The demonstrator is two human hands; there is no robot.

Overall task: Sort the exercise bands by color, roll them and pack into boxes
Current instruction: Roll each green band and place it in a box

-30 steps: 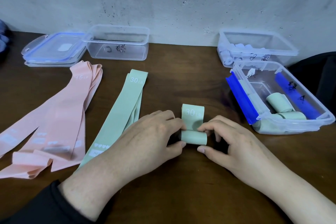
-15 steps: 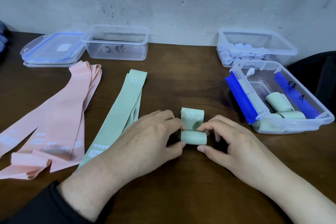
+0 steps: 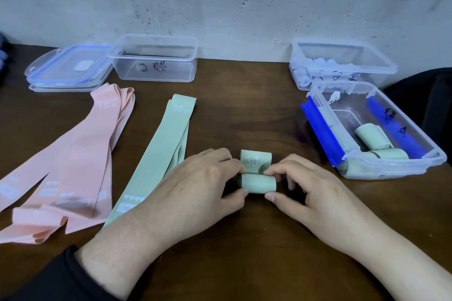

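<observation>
Two arms reach in from the bottom, palms down, and meet in the middle of the brown table (image 3: 244, 264). The left hand (image 3: 195, 190) has a dark sleeve (image 3: 49, 281) at the wrist. The right hand (image 3: 308, 193) has a bare arm. The hands are close together, one at each end of a green roll (image 3: 258, 183).

The green roll lies on the table between the hands. Its long side runs left to right. A short flat end with "30" on it sticks out on the far side, pointing away from the person. Each hand pinches one end of the roll, thumb on the near side and curled fingers on top.

To the left lie flat green bands (image 3: 159, 154), pointing toward the wall, and past them pink bands (image 3: 73, 161).

To the right sits a clear box (image 3: 415, 168) with green rolls inside. Behind it is another box (image 3: 342, 66) with pale rolls. Far left are an open box (image 3: 156, 58) and lids (image 3: 68, 68)
</observation>
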